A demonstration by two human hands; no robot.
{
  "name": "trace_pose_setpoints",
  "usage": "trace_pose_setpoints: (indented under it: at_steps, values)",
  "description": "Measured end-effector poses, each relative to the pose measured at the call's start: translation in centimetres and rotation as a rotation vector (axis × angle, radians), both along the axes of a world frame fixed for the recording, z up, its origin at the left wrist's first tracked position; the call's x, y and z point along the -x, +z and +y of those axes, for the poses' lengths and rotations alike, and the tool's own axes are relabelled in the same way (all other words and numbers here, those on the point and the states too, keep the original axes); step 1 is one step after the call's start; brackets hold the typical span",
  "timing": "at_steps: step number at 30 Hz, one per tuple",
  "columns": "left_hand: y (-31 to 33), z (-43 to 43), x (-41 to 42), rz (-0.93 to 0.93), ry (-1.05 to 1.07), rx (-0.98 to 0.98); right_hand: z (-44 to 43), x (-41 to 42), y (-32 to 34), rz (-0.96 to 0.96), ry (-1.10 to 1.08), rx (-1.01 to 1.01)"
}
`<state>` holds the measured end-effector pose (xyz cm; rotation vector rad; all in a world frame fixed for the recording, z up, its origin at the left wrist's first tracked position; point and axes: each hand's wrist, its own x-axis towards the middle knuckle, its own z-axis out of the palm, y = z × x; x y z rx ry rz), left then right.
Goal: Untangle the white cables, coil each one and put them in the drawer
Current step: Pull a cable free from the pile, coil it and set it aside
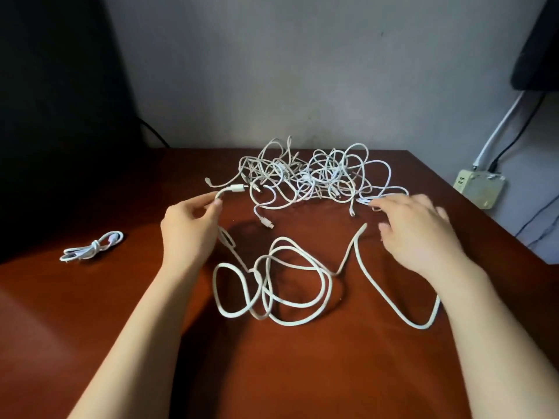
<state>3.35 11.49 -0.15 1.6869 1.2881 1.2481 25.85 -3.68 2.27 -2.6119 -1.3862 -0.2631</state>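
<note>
My one camera sits on my head and looks forward and down across the brown table. The view is wide. Both my forearms run in from the bottom edge, and my left hand and right hand sit mid-frame, close below me. The grey wall closes the far side, beyond the table's back edge.

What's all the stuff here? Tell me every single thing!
cable tangle: one heap, white, far middle of the table
loose cable: one, white, looped on the near table
coiled cable: one, white, left on the table
table: one, reddish brown
power block: one, pale, right of the table
wall: grey, behind
left hand: pinches a white cable near its plug
right hand: blurred, fingers spread, beside the tangle's right edge
</note>
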Motion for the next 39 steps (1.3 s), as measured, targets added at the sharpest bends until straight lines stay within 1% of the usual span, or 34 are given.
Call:
trace_pose_setpoints:
  at_steps: [2,3,4,6,9,11,13,15,18,19,21,23,24,26,28,29,31,33,36,38,39]
  values:
    - [0.3,-0.2,-0.1,0.040,-0.002,0.002,-0.1,-0.8,-0.5,0.185,-0.161,0.182]
    - [0.5,-0.4,-0.3,0.042,0.003,-0.010,-0.2,-1.1,-0.7,0.264,-0.218,0.221]
    - [0.8,-0.8,-0.4,0.038,0.015,-0.039,-0.1,-1.5,-1.0,0.297,-0.249,0.227]
    - [1.8,-2.3,-0.6,0.023,0.030,-0.164,-0.1,-2.2,-1.2,0.272,-0.266,0.171]
    - [2.9,-4.4,-0.9,0.035,-0.028,-0.467,-0.3,-2.5,-0.9,0.266,-0.274,0.047]
    - [3.0,-5.2,-1.1,0.049,-0.142,-0.603,-0.3,-2.5,-0.9,0.291,-0.257,-0.055]
    - [3.0,-5.9,-1.7,0.018,-0.321,-0.622,-0.2,-2.4,-0.8,0.244,-0.175,-0.226]
    - [2.8,-6.3,-2.1,-0.025,-0.471,-0.558,0.2,-1.8,-0.5,0.065,0.009,-0.460]
    - [2.4,-6.5,-2.5,-0.050,-0.551,-0.335,0.7,0.1,0.3,-0.255,0.315,-0.861]
    - [2.4,-6.6,-2.6,-0.061,-0.571,-0.243,0.8,1.0,0.5,-0.321,0.380,-0.969]
    - [2.6,-6.7,-2.8,-0.127,-0.648,-0.102,0.9,2.7,0.6,-0.411,0.463,-1.123]
    - [2.8,-7.1,-2.8,-0.196,-0.730,-0.057,0.8,4.4,0.6,-0.431,0.526,-1.197]
    - [3.0,-7.3,-2.8,-0.234,-0.762,-0.057,0.8,5.1,0.5,-0.423,0.558,-1.208]
    - [3.1,-7.5,-2.8,-0.266,-0.784,-0.129,1.0,6.1,0.3,-0.397,0.603,-1.211]
    - [2.8,-7.2,-3.0,-0.349,-0.780,-0.140,1.1,6.6,0.0,-0.316,0.632,-1.192]
    - [2.9,-7.1,-3.1,-0.467,-0.800,-0.066,1.1,6.7,-0.1,-0.253,0.660,-1.166]
    - [3.4,-6.6,-3.1,-0.771,-0.862,0.171,1.0,6.7,-0.2,-0.143,0.732,-1.079]
    - [4.2,-6.1,-2.5,-0.983,-0.860,0.370,1.0,6.4,-0.3,-0.088,0.761,-0.984]
    - [4.7,-5.4,-1.7,-1.218,-0.854,0.562,1.4,6.0,-0.5,-0.108,0.798,-0.890]
    - [4.6,-5.1,-1.5,-1.311,-0.864,0.645,1.8,6.0,-0.9,-0.159,0.830,-0.847]
    - [4.5,-5.0,-1.4,-1.327,-0.867,0.673,1.9,6.1,-1.0,-0.167,0.846,-0.831]
